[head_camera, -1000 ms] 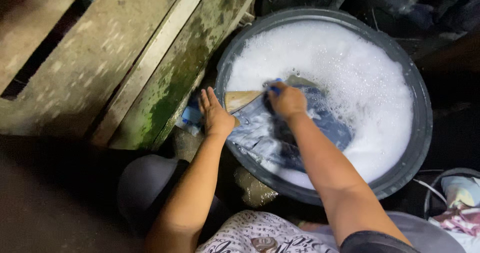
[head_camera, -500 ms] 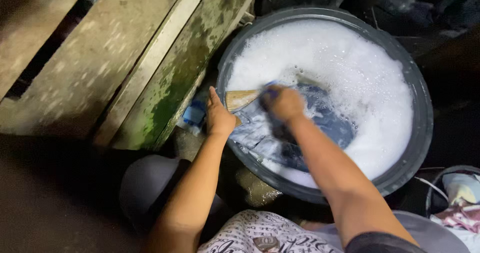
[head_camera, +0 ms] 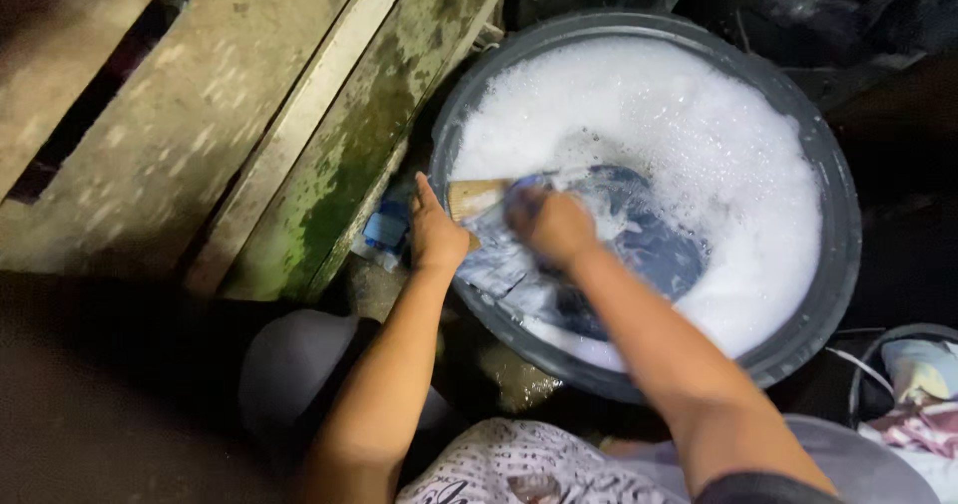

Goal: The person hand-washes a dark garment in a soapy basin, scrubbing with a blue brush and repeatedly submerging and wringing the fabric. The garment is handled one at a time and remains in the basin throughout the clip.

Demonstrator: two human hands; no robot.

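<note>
- Pressing down with the left hand [head_camera: 436, 235], fingers flat and together, on the near-left rim of the basin [head_camera: 836, 254], beside a wooden board [head_camera: 471, 197] that leans over that rim.
- Gripping with the right hand [head_camera: 552, 225], curled into a fist, blurred; something bluish at the knuckles, too smeared to tell what.
- Resting under that fist: a dark blue wet cloth [head_camera: 649, 250], spread over the board and lying partly in the water.
- Filling the far and right part of the round dark basin: thick white foam [head_camera: 699, 135].
- Lying left of the basin: mossy wooden planks [head_camera: 249, 135], with a small blue packet [head_camera: 384, 227] at their foot.
- Showing at the lower right edge: another tub with pale laundry [head_camera: 923, 394].
</note>
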